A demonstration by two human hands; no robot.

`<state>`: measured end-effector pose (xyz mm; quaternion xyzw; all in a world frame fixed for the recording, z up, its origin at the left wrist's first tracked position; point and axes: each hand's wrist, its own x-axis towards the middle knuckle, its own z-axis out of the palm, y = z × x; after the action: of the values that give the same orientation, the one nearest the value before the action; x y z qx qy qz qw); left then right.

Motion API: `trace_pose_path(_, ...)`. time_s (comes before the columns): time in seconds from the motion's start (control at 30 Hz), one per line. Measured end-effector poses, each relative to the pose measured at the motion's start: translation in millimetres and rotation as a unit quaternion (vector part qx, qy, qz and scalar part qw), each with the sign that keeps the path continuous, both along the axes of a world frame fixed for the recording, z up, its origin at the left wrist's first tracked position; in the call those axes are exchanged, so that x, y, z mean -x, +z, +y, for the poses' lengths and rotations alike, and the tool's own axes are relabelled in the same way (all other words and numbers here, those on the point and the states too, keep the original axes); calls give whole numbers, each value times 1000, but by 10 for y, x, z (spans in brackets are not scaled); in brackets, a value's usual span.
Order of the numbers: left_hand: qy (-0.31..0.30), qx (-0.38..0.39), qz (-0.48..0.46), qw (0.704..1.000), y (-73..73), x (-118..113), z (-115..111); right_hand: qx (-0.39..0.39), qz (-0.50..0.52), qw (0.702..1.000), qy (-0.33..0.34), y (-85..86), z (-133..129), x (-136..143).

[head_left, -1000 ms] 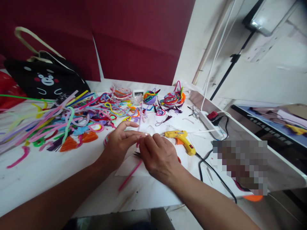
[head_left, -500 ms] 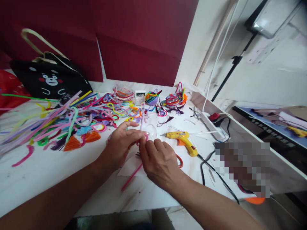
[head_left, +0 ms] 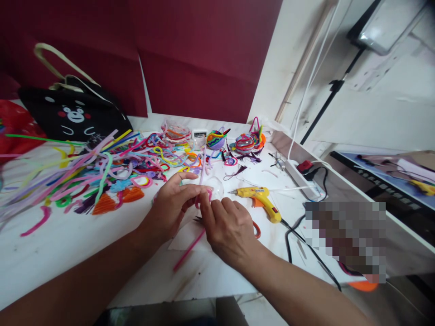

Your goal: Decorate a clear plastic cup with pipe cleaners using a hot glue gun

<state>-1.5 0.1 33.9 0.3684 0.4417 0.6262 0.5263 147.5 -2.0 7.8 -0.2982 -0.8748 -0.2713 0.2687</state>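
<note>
My left hand point(head_left: 173, 201) and my right hand point(head_left: 229, 224) meet over the table, fingertips pinched together on a bent pink pipe cleaner point(head_left: 210, 194). A straight pink pipe cleaner length point(head_left: 188, 251) slants down below my right hand; whether it joins the bent part is hidden. Just behind my fingers sits a clear plastic ball point(head_left: 216, 184). Under my right hand lie scissors, mostly covered, with an orange handle point(head_left: 257, 230) showing at the right. A yellow glue gun point(head_left: 260, 199) rests on its side to the right, its nozzle pointing left.
A heap of colourful pipe cleaners point(head_left: 112, 167) covers the left back. Decorated balls point(head_left: 215, 140) stand along the back, near a black bag point(head_left: 74, 113). At right are a power strip point(head_left: 306, 181), the gun's black cord point(head_left: 311, 251) and a low table rim point(head_left: 340, 199).
My hands keep almost the same pinch, with the right fingers slightly shifted at the bent pink pipe cleaner. The whole view has moved slightly; nothing was let go.
</note>
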Motion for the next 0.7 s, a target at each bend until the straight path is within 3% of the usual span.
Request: trace_pose_path(0.7, 18, -17, 9, 1000, -18, -14, 2, 25, 133, 990, 34, -56, 111, 4)
